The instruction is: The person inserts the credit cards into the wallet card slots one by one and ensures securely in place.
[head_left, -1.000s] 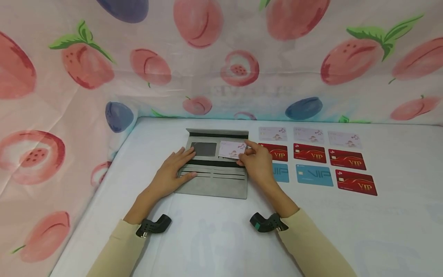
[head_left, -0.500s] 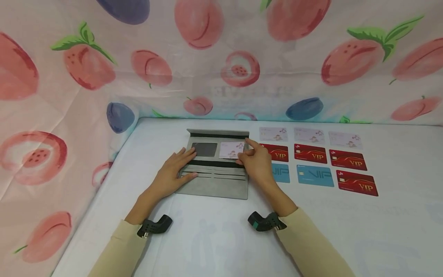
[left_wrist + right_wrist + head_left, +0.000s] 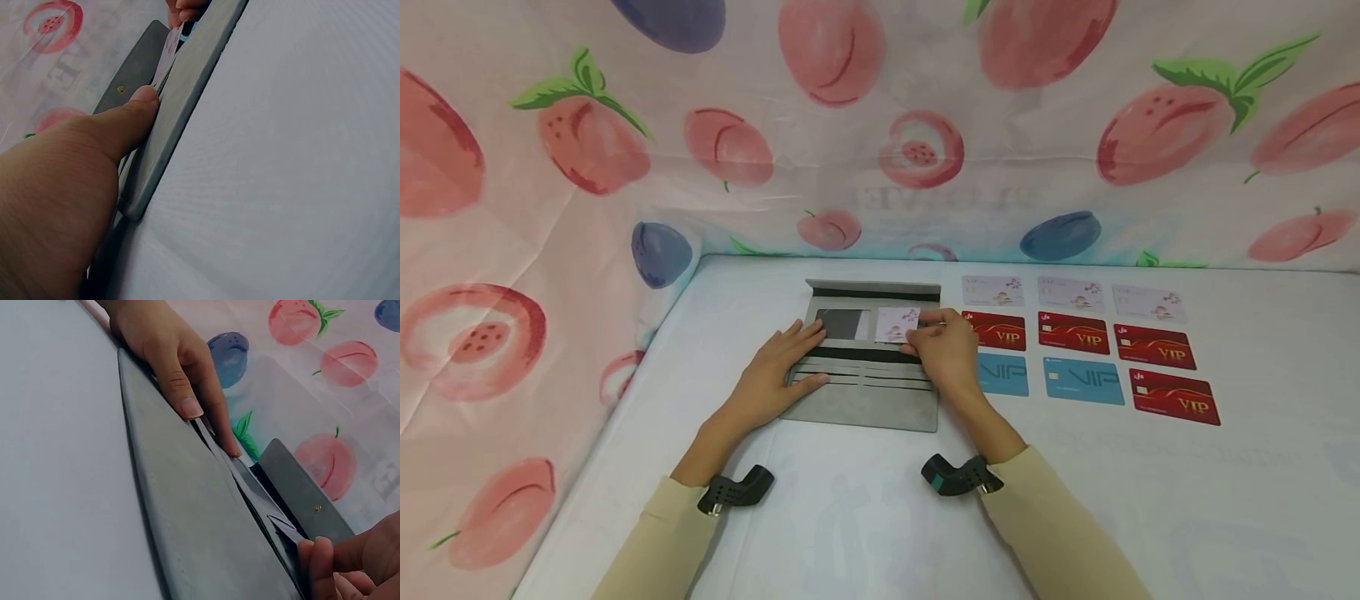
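Observation:
A grey wallet (image 3: 865, 408) lies unfolded on the white table, its top flap standing up. My right hand (image 3: 951, 354) pinches the right end of a pale pink card (image 3: 895, 323) at the wallet's upper right pocket. The card's left part is tucked under the strip beside the dark window (image 3: 837, 325), and a pale edge shows inside that window. My left hand (image 3: 775, 371) rests with spread fingers on the wallet's left side. In the left wrist view its thumb (image 3: 145, 95) presses near the slots. The right wrist view shows the card (image 3: 289, 532) slanting up from the wallet.
Right of the wallet lie rows of cards: pale pink ones (image 3: 1070, 293) at the back, red VIP cards (image 3: 1072, 333) in the middle, blue cards (image 3: 1082, 382) and another red card (image 3: 1175, 397) in front. A fruit-printed cloth (image 3: 737, 208) hangs behind and at the left.
My right hand has moved left, sliding the pink card further into the wallet pocket; its edge now shows in the dark window. My left hand has stayed in place.

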{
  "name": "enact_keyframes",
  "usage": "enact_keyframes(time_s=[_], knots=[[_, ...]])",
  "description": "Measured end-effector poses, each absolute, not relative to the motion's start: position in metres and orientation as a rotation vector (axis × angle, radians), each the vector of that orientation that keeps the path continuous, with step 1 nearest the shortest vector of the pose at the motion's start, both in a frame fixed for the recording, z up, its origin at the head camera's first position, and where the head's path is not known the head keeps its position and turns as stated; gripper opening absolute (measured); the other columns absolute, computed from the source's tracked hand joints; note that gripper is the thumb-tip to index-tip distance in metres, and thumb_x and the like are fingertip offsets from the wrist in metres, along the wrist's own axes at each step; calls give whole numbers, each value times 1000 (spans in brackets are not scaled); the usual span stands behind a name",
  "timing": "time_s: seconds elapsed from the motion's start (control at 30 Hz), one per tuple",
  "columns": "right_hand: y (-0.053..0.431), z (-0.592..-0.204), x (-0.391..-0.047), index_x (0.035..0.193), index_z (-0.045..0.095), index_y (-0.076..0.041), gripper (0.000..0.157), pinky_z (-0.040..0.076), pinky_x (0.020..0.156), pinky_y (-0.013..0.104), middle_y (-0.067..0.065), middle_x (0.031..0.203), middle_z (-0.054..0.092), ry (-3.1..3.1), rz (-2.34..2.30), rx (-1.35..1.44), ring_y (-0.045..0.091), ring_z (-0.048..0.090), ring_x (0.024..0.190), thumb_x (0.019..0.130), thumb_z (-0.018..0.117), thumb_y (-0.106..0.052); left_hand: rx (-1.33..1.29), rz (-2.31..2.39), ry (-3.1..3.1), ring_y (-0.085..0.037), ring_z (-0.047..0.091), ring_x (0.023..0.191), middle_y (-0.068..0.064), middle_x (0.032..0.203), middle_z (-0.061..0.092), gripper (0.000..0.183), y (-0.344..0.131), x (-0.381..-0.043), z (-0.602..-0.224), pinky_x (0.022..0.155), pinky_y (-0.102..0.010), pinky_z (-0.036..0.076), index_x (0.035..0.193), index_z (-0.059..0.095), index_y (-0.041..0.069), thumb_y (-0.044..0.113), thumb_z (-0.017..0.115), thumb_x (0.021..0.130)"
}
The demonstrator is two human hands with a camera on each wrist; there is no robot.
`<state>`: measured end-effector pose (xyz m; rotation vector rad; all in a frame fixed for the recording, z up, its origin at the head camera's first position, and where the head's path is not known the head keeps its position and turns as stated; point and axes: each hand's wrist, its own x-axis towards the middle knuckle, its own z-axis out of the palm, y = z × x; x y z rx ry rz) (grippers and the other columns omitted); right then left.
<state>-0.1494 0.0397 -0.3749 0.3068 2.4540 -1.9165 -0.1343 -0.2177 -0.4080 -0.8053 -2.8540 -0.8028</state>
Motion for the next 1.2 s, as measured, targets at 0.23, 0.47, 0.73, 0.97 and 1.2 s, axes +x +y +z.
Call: enact_keyframes(time_s=[0.23,0.47,0.73,0.97,1.2], knots=[[33,-378,-149,113,60,6,26,55,61,20,17,85,69,2467,-1963,246,20,70,65,89,66,-2,-793,-800,-2862,-30,20,142,-7,152,34,67,-218,-134,-409,116,-46,12,144,42,5,33,68,89],[31,-379,-149,113,63,4,26,57,65,24,14,86,70,2487,-1924,186,20,71,69,88,67,-2,-786,-797,-2873,-31,20,142,-7,152,34,67,-218,-133,-406,116,-46,12,144,42,5,32,69,89],[29,-381,-151,111,68,3,25,54,60,20,10,81,69,2534,-1863,133,16,68,66,87,67,-1,-784,-794,-2875,-31,19,142,-9,152,34,67,-219,-133,-406,116,-46,11,144,42,5,32,68,89],[27,-384,-151,110,69,4,25,52,57,19,9,78,68,2587,-1843,133,15,67,63,86,66,0,-784,-794,-2876,-30,19,143,-8,152,34,67,-219,-134,-406,116,-46,11,144,42,5,32,69,89],[28,-383,-150,130,57,2,45,43,50,22,8,78,66,2678,-1702,46,17,62,64,86,66,-1,-788,-799,-2876,-30,19,143,-8,152,34,67,-217,-134,-406,116,-46,11,144,43,5,32,69,88]])
